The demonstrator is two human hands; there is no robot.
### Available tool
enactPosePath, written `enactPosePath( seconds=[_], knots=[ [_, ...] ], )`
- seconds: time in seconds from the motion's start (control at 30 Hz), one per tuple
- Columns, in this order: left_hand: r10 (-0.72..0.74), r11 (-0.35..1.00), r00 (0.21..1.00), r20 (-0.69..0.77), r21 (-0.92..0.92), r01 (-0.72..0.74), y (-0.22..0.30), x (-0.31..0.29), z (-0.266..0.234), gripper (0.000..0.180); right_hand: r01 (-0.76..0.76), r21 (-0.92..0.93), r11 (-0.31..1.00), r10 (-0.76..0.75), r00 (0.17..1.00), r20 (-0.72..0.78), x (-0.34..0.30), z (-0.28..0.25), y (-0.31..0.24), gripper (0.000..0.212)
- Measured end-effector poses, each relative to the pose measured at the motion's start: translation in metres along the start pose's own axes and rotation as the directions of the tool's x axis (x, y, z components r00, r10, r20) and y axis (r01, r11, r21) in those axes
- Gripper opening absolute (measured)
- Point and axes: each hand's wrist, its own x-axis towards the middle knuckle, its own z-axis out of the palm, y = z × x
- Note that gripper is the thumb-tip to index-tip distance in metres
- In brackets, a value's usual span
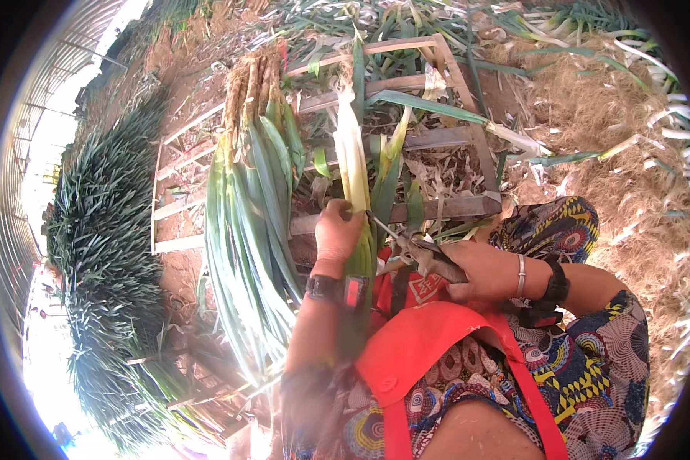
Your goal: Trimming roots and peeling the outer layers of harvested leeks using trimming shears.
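Leek (pixel 351 157) at centre is gripped in your left hand (pixel 337 230); your right hand (pixel 468 268) is curled round a thin tool (pixel 385 227) beside it. Looks mid-work: bundle (pixel 249 192) grouped left of centre, possibly done; loose stalk (pixel 517 139) upper right seems left.

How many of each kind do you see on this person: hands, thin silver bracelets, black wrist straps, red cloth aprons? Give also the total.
Left hand and right hand: 2
Thin silver bracelet: 1
Black wrist straps: 2
Red cloth apron: 1
Total: 6
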Motion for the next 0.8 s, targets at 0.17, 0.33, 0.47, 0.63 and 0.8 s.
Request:
enactPosePath(
  seconds=[0.17,0.33,0.47,0.63,0.8],
  knots=[
    [-0.079,0.938,0.991,0.11,0.344,0.037,0.021,-0.01,-0.002,0.049,0.021,-0.075,0.997,-0.028,0.996,-0.087,0.028,-0.006,0.006,0.054],
    [-0.205,0.9,0.962,0.18,0.421,0.113,0.027,-0.002,0.009,0.051,0.003,-0.09,0.996,-0.034,0.94,-0.34,0.123,-0.031,0.031,0.035],
    [-0.202,0.903,0.967,0.159,0.412,0.121,0.031,0.001,0.011,0.052,-0.227,-0.115,0.967,0.128,0.824,-0.552,0.185,-0.069,0.049,0.038],
    [-0.182,0.983,0.944,0.274,0.014,0.186,-0.004,0.007,-0.013,0.054,-0.04,-0.141,0.989,-0.007,0.949,-0.315,0.131,-0.05,0.029,0.038],
    [-0.175,0.983,0.931,0.32,-0.005,0.186,0.008,0.009,-0.015,0.058,-0.158,-0.151,0.976,0.089,0.918,-0.385,0.171,-0.07,0.04,0.04]
  ],
)
